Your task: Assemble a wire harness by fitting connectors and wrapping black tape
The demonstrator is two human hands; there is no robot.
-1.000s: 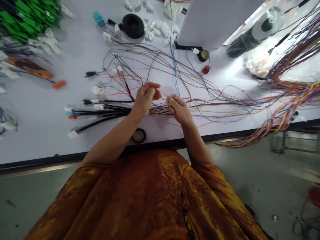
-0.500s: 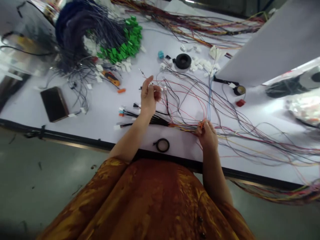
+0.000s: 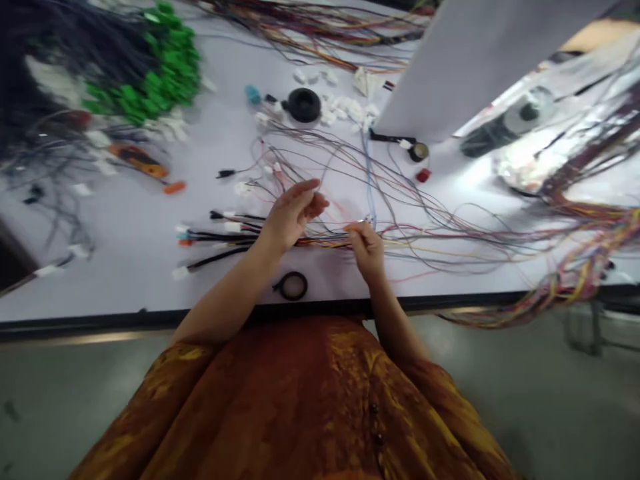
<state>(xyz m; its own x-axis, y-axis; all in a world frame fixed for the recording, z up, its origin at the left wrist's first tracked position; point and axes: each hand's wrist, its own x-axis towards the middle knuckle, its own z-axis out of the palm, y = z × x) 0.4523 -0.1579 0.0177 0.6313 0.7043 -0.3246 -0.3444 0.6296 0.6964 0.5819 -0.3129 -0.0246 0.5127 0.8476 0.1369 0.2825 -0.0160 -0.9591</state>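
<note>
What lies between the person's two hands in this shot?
In the head view, a bundle of thin multicoloured wires runs across the stretch between the left hand and the right hand.

Black tape roll (image 3: 291, 286) by near table edge (image 3: 150, 312) — fanned wires (image 3: 450, 240) bar any rightward pass beyond right hand (image 3: 367, 250).

Wire-harness workshop. Pale bench (image 3: 100, 273) spread with colored wires (image 3: 560, 293), white plastic connectors (image 3: 347, 108) and a tape roll (image 3: 417, 152); bare concrete floor (image 3: 500, 380) below.
</note>
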